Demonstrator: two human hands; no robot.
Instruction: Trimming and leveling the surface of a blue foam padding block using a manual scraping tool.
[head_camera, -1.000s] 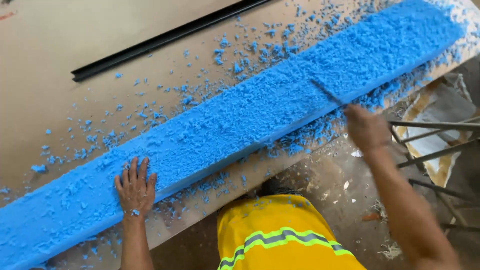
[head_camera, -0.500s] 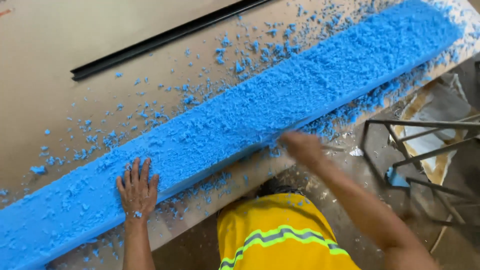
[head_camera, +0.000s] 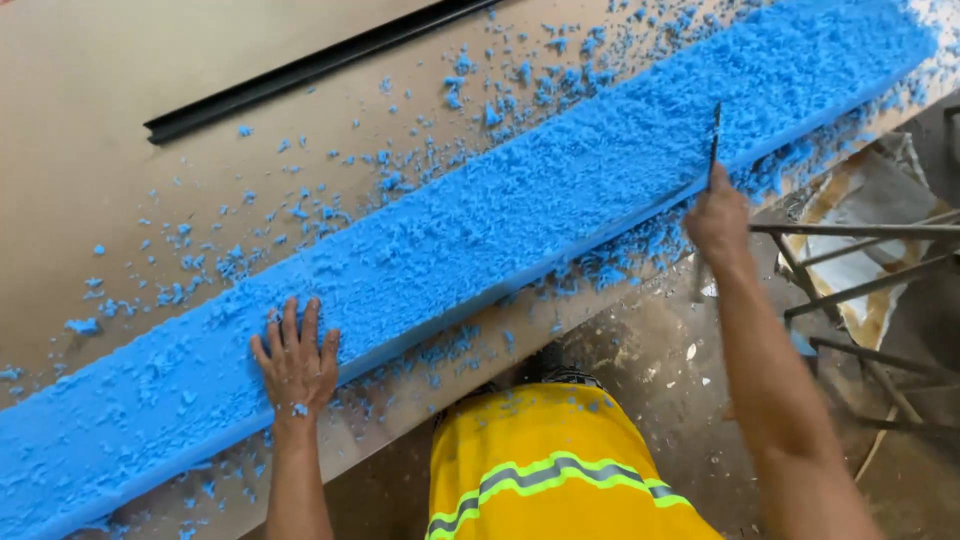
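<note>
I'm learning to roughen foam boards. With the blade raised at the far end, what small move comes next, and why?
Probably drag the thin blade in the right hand back across the blue foam board. The left hand lies flat on the board, pinning it, and the tip rests on the roughened surface.

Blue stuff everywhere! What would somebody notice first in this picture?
First, the long blue foam plank lying slantwise across the tan table, its top scraped rough, with blue crumbs scattered beside it. The left hand presses flat on its near edge, and the right hand holds a thin dark blade against it.
</note>
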